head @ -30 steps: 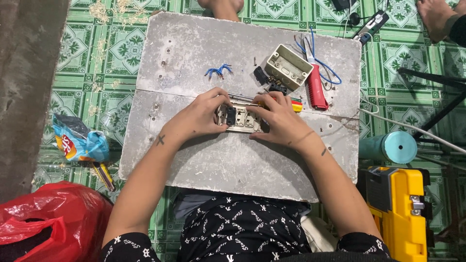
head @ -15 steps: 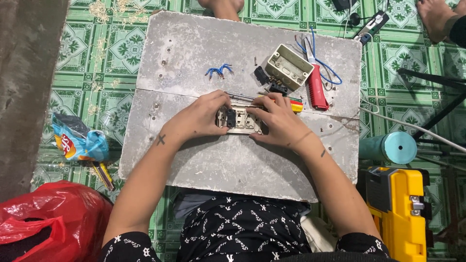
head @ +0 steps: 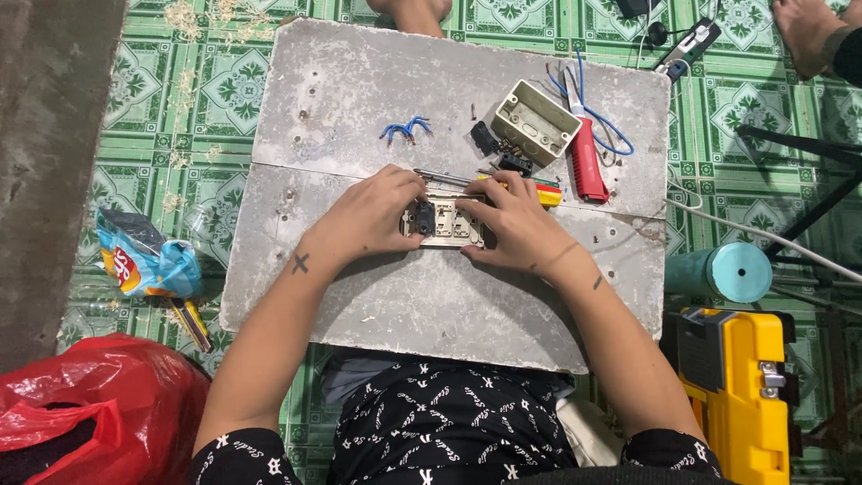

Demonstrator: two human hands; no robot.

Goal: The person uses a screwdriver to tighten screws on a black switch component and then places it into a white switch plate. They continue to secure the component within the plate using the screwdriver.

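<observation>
Fingers point(head: 409, 193) of the left hand point(head: 373, 216) curl around the left end of a cream switch plate point(head: 449, 224), thumb and fingertips pinching it where a dark switch piece sits. On the other side, the right hand point(head: 516, 229) grips the plate's right end, its fingers bent tight over the top edge and thumb tucked under the lower edge. Both hands are clenched on the plate, which lies flat near the middle of the grey slab counter point(head: 359, 90).

At twelve o'clock from the plate, just beyond the fingertips, lies a thin screwdriver point(head: 489, 181) with a yellow and red handle, touching or nearly touching the right hand. Toward one o'clock stand a cream wall box point(head: 536, 121), open side up, and beside it a red-handled tool point(head: 588, 162) with blue wire point(head: 615, 135) looped near it. Small black parts point(head: 489, 142) sit between the box and the hands. At eleven o'clock lie short blue wire scraps point(head: 406, 129), well apart from the hands.

Off the slab, on the green tiled floor point(head: 180, 108), a yellow tool case point(head: 736, 386) lies at four o'clock, a teal roll point(head: 727, 272) at three, a red plastic bag point(head: 90, 404) at eight and a blue snack wrapper point(head: 144, 260) at nine.
</observation>
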